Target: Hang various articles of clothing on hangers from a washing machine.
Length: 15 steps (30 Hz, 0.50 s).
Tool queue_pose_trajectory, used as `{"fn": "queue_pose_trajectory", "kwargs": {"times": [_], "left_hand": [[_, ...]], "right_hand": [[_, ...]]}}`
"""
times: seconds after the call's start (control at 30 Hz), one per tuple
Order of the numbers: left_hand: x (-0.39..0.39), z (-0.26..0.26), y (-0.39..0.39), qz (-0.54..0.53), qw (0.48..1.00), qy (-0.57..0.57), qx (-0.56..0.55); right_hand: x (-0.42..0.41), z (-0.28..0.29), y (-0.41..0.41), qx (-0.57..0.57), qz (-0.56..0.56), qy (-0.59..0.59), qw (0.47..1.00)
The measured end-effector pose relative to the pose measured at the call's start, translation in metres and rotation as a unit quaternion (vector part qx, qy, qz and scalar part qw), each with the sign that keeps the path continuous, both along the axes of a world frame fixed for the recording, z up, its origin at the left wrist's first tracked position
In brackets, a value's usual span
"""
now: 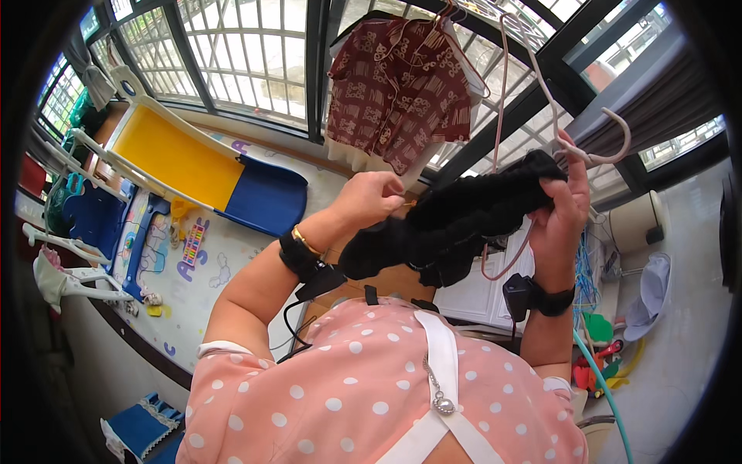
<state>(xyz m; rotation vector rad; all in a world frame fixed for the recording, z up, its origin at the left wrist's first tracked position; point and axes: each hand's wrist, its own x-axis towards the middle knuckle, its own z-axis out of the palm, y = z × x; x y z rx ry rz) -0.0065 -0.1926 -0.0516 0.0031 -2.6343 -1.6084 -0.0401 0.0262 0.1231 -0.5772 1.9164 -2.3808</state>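
My right hand (559, 211) grips the bunched end of a black knitted garment (458, 223) together with the neck of a pale pink clothes hanger (582, 155), whose hook points to the right. The hanger's long loop rises above the hand and its lower bend comes out below the cloth. At the garment's left side is my left hand (377, 200), thumb and fingertips pinched together beside a small orange thing (410, 203); whether it holds anything cannot be told. The garment's far left part hangs loose below this hand.
A patterned dark red shirt (400, 87) hangs on a hanger before the barred windows. A yellow and blue slide (179, 153) stands at left on a printed play mat (232, 272). At right are a white cabinet (481, 290), a pale cap (649, 296) and a turquoise hose (603, 388).
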Motion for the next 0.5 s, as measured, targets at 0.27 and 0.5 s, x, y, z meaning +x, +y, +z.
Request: {"fn": "queue_pose_trajectory", "kwargs": {"times": [0.27, 0.5], "left_hand": [[0.003, -0.018, 0.038, -0.074, 0.993, -0.033, -0.082], [-0.025, -0.056, 0.015, 0.113, 0.984, 0.093, -0.104]], "right_hand": [[0.001, -0.002, -0.003, 0.015, -0.013, 0.054, 0.998], [0.005, 0.001, 0.013, 0.001, -0.044, 0.096, 0.994]]}}
